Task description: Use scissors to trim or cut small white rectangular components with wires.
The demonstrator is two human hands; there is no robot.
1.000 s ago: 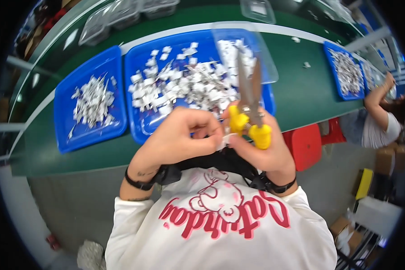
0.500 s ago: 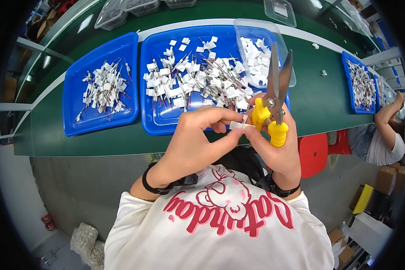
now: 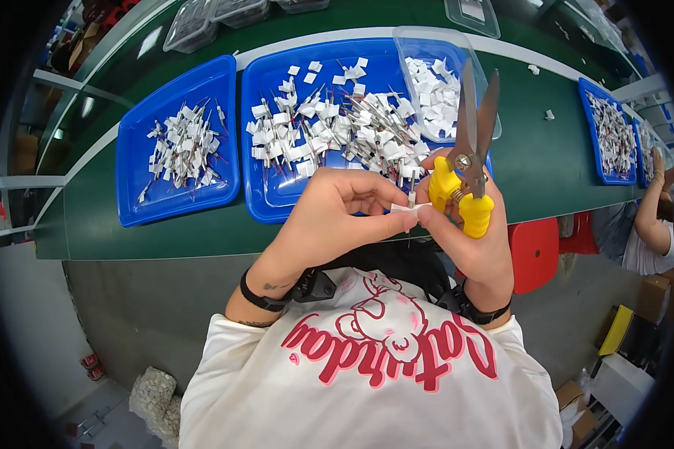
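My left hand point(image 3: 329, 213) is closed, its thumb and index finger pinching one end of a small white tag point(image 3: 407, 209). A thin wired part point(image 3: 412, 196) stands upright at the tag, and a fine lead shows below it. My right hand point(image 3: 478, 258) pinches the tag's other end between thumb and fingertips. That same hand also carries yellow-handled scissors point(image 3: 475, 215) in its palm, their blades spread apart and aimed away from me. Just beyond my hands lies a blue tray point(image 3: 266, 206) with many white-tagged wired parts point(image 3: 307, 138).
To the left, another blue tray point(image 3: 138, 206) holds a smaller heap of similar parts. A clear plastic box point(image 3: 489, 123) of white pieces rests on the middle tray's right corner. Farther right are a blue tray point(image 3: 623, 179), a red stool point(image 3: 533, 254) and another person's arm point(image 3: 651, 213).
The view has shifted slightly, moving the trays right in the picture. My fingertips have drawn closer on the tag, and the wired part now stands more upright.
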